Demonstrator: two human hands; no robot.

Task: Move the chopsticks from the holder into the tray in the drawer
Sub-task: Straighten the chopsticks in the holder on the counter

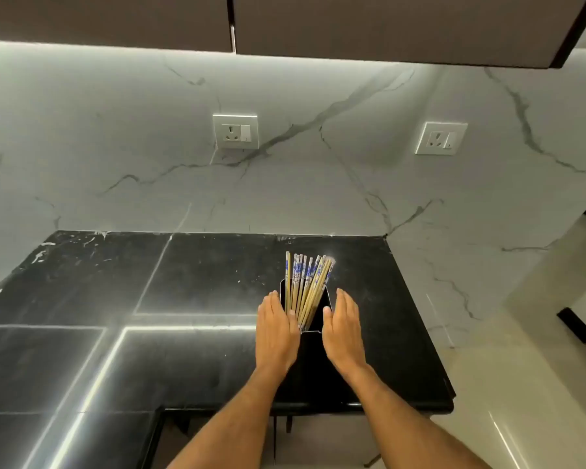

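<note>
Several wooden chopsticks [307,286] with blue-and-white patterned tops stand fanned out in a black square holder [318,319] on the black stone counter [183,282], near its right end. My left hand [275,330] lies flat against the holder's left side, fingers straight. Against the holder's right side is my right hand [342,328], palm inward. Neither hand holds a chopstick. No drawer or tray is in view.
A white marble wall with two sockets [236,131] [441,138] rises behind the counter. Dark upper cabinets [386,25] hang overhead. The counter's right edge [420,316] drops to a pale floor. Below the front edge is a dark gap.
</note>
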